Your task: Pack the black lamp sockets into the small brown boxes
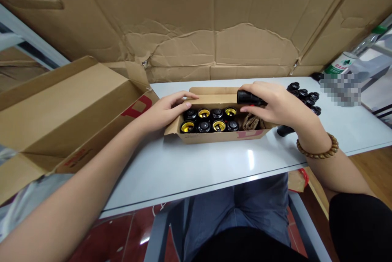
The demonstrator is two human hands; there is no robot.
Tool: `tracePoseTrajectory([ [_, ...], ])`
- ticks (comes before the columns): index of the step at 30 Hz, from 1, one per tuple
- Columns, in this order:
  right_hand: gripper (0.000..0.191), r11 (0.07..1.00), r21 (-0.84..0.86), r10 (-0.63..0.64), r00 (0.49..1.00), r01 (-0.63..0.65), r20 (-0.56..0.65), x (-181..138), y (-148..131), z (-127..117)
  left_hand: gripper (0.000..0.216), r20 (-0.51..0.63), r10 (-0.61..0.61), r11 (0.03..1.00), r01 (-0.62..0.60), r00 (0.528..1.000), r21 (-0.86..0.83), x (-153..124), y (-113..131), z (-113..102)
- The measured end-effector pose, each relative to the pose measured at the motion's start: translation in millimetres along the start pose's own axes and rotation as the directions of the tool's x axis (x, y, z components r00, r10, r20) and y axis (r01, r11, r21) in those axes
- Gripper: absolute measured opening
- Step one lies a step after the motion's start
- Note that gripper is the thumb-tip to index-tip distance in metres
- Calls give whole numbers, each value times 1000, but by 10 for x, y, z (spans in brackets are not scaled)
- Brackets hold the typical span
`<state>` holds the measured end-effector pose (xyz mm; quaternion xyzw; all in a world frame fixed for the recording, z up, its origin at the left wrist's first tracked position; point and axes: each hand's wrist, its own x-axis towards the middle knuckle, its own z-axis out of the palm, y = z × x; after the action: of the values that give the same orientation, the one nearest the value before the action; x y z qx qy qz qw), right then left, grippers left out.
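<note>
Above the right part of a small open box [211, 137], near the table's [147, 176] far edge: black tube [248, 97], grasped between right hand [269, 101] thumb and fingers. Tube's long axis runs mostly left-right, dipping slightly to the right; its visible end points left, toward the left hand [171, 109], other end hidden by the right hand. Left hand unclenched, fingers extended, resting on the box's left end. Box's own long side runs roughly along the table's front edge, set well back from it. Inside, packed black pieces [204, 127] in two rows, upright, some showing yellow threaded insides, others black ends; crumpled brown paper [251, 122] at the box's right end, partly under the right hand. In the way: right hand and wrist (beaded bracelet [320, 152] on it) cover the box's right end and part of a loose black piece [284, 131] just beside the wrist. More black pieces bunched [306, 94] toward the table's far right corner, bottle [339, 65] with green cap past them. Big open carton [73, 107] by the table's left edge, cardboard sheet [214, 17] behind the far edge
</note>
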<state>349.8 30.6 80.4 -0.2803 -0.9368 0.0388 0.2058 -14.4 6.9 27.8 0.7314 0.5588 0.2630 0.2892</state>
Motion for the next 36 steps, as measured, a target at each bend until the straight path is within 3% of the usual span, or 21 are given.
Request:
tracePoseTrajectory([
  [3,34,1000,1,2,1000,-2,3,-17,-36,-20,59,2,4,1000,-4,1000,-1,-1,-5,0],
  [9,50,977,142,166,986,-162,-21,-115,-62,-62,60,-6,0,1000,0,1000,17,-4,-12,-1],
  [13,39,958,212,187,981,-193,48,-134,-56,-151,60,3,-3,1000,3,1000,19,-12,8,-6],
  [16,25,961,199,178,980,-191,84,-89,-55,-206,59,4,0,1000,0,1000,14,-15,19,-7],
  [23,33,963,167,181,965,-213,190,-14,-51,-170,58,0,-4,1000,4,1000,12,-8,6,6],
  [27,31,961,126,223,959,-247,174,-34,-39,-172,58,-2,0,1000,0,1000,12,-8,1,2],
  [32,28,966,105,212,957,-236,198,-35,-41,-168,60,-1,-8,1000,8,1000,13,-8,-2,2],
  [36,30,986,100,116,980,-134,162,-19,-55,-136,58,-7,-5,1000,5,1000,8,-20,12,12],
])
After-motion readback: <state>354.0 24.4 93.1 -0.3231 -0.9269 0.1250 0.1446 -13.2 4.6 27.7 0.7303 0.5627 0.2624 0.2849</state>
